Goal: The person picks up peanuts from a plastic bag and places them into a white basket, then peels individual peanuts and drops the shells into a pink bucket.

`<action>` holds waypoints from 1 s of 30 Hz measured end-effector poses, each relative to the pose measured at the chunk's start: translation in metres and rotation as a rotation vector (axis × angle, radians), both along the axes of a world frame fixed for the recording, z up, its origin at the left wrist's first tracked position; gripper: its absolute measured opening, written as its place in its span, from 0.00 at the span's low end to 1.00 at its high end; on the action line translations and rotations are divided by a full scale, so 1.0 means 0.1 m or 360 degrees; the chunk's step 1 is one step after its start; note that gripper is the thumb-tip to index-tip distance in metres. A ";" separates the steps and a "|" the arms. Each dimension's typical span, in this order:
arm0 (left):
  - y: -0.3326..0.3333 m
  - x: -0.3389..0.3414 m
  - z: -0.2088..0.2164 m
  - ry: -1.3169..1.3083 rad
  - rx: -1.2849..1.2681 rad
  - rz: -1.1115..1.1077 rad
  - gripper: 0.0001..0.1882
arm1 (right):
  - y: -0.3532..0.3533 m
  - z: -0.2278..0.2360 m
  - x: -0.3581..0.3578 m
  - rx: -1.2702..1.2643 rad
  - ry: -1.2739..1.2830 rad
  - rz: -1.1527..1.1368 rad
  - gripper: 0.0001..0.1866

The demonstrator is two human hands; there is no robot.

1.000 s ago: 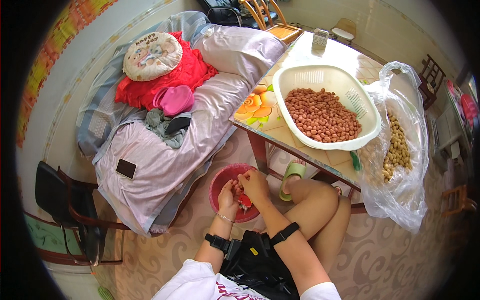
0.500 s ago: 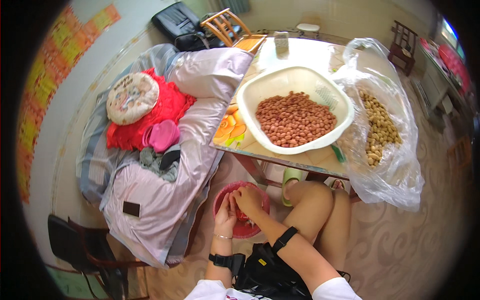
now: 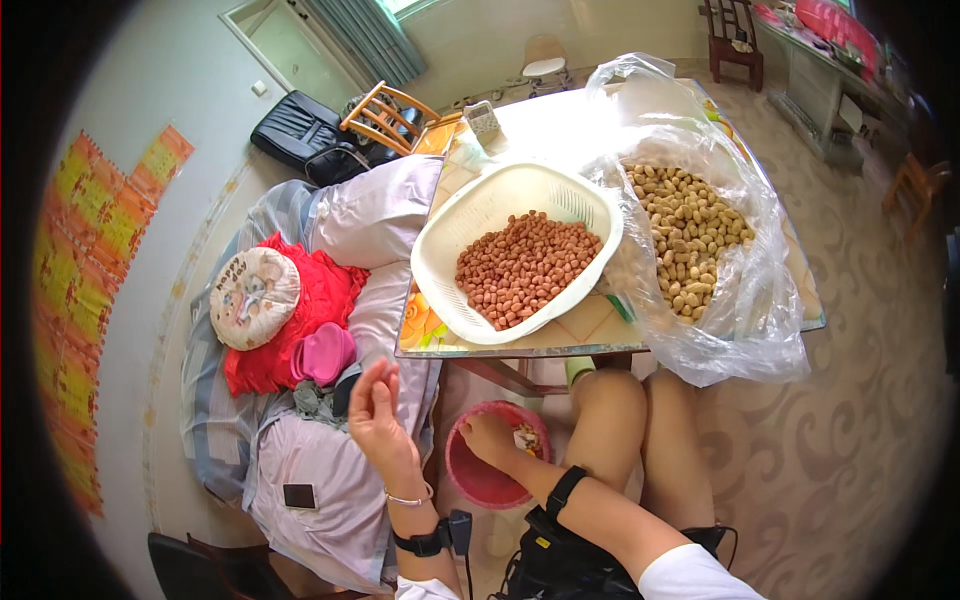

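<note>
My left hand (image 3: 382, 418) is raised just off the table's near left corner, palm up with its fingers curled in. What it holds, if anything, is too small to make out. Inside the rim of a red plastic basin (image 3: 462, 470) on the floor is my right hand (image 3: 487, 440); its fingers point down and are mostly hidden. Pale scraps like peanut shells (image 3: 526, 440) lie in that basin. On the table, a white plastic basket (image 3: 450, 312) holds many reddish shelled peanuts (image 3: 525, 265). Unshelled peanuts (image 3: 688, 235) fill an open clear plastic bag (image 3: 745, 335) to its right.
The table (image 3: 560, 335) stands before my knees. To the left, a covered sofa (image 3: 385, 290) bears a round cushion (image 3: 256, 298), red cloth, a pink item (image 3: 323, 354) and a dark flat rectangle (image 3: 299, 496). A wooden chair (image 3: 390, 115) stands behind.
My hands were together over the basin; the left has moved up and away toward the table, while the right has lowered into the basin. The view has shifted.
</note>
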State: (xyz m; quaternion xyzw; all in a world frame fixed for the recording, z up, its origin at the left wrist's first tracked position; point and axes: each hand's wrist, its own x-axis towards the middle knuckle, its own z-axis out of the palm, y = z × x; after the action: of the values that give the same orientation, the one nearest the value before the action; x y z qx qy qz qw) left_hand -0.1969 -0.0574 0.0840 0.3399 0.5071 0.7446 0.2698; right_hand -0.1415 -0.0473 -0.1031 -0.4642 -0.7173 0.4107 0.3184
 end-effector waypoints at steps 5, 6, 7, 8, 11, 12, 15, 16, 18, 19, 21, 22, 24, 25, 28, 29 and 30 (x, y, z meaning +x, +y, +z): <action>0.14 0.42 0.86 0.0961 0.0503 0.0343 0.10 | 0.00 0.05 0.05 -0.0160 -0.0082 0.0066 0.15; 0.19 0.48 0.95 0.0975 0.0478 0.0367 0.10 | 0.00 0.05 0.06 -0.0154 -0.0066 0.0067 0.14; 0.24 0.52 1.03 0.1053 0.0632 0.0476 0.10 | 0.00 0.05 0.05 -0.0146 -0.0064 0.0057 0.14; 0.30 0.55 1.07 0.1114 0.0806 0.0555 0.10 | 0.00 0.05 0.04 -0.0149 -0.0041 0.0068 0.14; 0.62 0.62 1.03 0.1302 0.0536 0.0297 0.14 | -0.01 0.02 0.01 -0.0096 -0.0011 0.0064 0.14; 0.70 0.64 0.98 0.1363 0.0237 0.0005 0.16 | -0.01 0.00 0.01 -0.0141 0.0056 0.0118 0.14; 0.86 0.74 0.73 0.1253 0.0014 -0.0292 0.19 | -0.04 -0.03 0.01 -0.0110 0.0091 0.0123 0.13; 0.91 0.74 0.68 0.1302 -0.0002 -0.0263 0.19 | -0.03 -0.04 0.00 -0.0044 0.0036 0.0064 0.13; 0.87 0.71 0.62 0.1086 -0.0075 -0.0247 0.19 | -0.02 -0.06 -0.02 -0.0051 0.0108 0.0030 0.12; 0.88 0.71 0.60 0.1046 -0.0027 -0.0201 0.18 | -0.03 -0.07 -0.03 -0.0080 0.0110 0.0024 0.11; 0.85 0.71 0.62 0.1197 0.0112 -0.0153 0.17 | -0.03 -0.09 -0.06 -0.0066 0.0164 0.0017 0.11; 0.83 0.72 0.65 0.1235 0.0131 -0.0087 0.15 | -0.03 -0.09 -0.08 -0.0099 0.0111 0.0018 0.10; 0.74 0.77 0.74 0.1331 0.0366 0.0072 0.13 | -0.03 -0.10 -0.09 -0.0067 0.0156 0.0041 0.10; 0.69 0.80 0.80 0.1345 0.0528 0.0221 0.11 | -0.03 -0.10 -0.09 -0.0081 0.0051 0.0079 0.11; 0.55 0.88 0.96 0.1309 0.0894 0.0608 0.10 | -0.03 -0.09 -0.08 -0.0064 0.0065 0.0068 0.11; 0.53 0.89 0.99 0.1233 0.0969 0.0615 0.09 | -0.04 -0.07 -0.07 -0.0075 0.0099 0.0083 0.11; 0.54 0.89 1.00 0.1284 0.0989 0.0637 0.09 | -0.04 -0.06 -0.07 -0.0076 0.0102 0.0087 0.11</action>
State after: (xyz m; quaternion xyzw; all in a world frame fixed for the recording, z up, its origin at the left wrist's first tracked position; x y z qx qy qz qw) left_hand -0.1081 -0.0031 0.1844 0.5590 0.3813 0.7068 -0.2063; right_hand -0.1483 -0.0518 -0.1090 -0.4387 -0.7091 0.4509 0.3186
